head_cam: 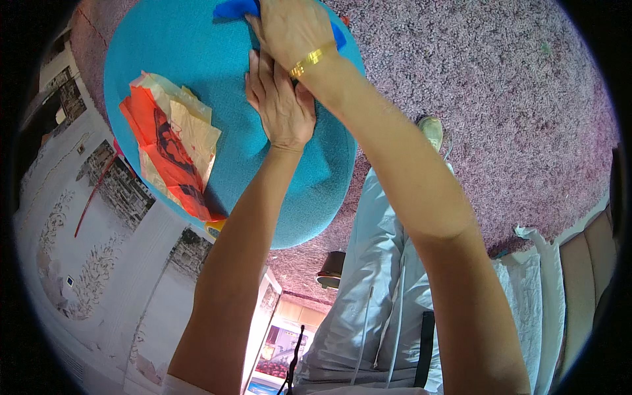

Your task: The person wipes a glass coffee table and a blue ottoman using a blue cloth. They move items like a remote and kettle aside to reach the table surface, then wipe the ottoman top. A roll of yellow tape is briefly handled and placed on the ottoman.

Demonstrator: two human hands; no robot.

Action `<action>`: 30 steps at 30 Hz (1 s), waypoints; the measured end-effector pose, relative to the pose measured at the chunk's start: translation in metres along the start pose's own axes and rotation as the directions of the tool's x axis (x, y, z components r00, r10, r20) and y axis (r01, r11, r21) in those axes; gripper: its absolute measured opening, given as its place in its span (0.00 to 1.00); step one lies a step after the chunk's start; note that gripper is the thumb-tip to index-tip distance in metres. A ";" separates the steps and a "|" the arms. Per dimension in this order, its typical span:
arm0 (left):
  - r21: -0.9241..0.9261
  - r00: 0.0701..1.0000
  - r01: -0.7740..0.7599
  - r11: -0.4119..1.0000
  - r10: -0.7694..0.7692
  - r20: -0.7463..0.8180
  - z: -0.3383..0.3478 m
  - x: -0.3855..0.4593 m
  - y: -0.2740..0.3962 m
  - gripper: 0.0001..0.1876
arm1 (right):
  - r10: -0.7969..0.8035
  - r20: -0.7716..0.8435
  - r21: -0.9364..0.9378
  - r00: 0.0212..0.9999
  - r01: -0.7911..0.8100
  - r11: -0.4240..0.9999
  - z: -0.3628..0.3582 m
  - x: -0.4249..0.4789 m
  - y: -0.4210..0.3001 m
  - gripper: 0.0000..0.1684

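Note:
A round turquoise upholstered seat [232,153] lies before me, with both my arms stretched over it. My left hand [284,103] rests palm down on its fabric, fingers extended, holding nothing. Just beyond it, crossing from the right, my right hand [298,32] is on a blue cloth [236,10], which shows on both sides of the hand. The top edge of the view cuts off part of that hand, so its grip is partly hidden. A gold band [312,60] circles my right wrist.
Crumpled red and tan packaging [173,143] lies at the seat's left side, with a yellow item [215,228] partly behind my left forearm. Speckled pinkish carpet [518,123] spreads to the right. A dark cup-shaped object [332,270] stands by my leg. A patterned wall [98,222] runs along the left.

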State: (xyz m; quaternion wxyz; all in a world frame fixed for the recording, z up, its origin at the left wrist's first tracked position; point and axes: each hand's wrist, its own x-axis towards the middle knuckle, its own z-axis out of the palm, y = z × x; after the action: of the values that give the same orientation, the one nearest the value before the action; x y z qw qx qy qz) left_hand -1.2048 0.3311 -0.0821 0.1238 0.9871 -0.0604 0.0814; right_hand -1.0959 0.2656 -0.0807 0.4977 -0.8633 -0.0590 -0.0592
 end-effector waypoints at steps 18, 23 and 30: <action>0.048 0.947 0.237 0.970 -0.242 0.211 -0.054 -0.137 0.021 0.31 | -0.152 0.357 -0.056 0.922 0.184 0.981 -0.087 -0.221 -0.029 0.14; 0.043 0.967 0.204 0.978 -0.208 0.145 -0.050 -0.145 0.019 0.27 | -0.211 0.314 -0.025 0.926 0.230 0.973 -0.080 -0.174 -0.027 0.15; 0.044 0.971 0.200 0.979 -0.204 0.122 -0.047 -0.138 0.022 0.27 | -0.153 0.141 -0.109 0.978 0.169 0.980 -0.055 -0.142 -0.027 0.13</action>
State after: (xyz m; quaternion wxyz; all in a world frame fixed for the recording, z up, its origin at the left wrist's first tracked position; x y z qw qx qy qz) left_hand -1.3497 0.3351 -0.0559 0.1120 0.9931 0.0339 0.0071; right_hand -1.2426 0.2256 -0.0528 0.4331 -0.8862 -0.1578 -0.0456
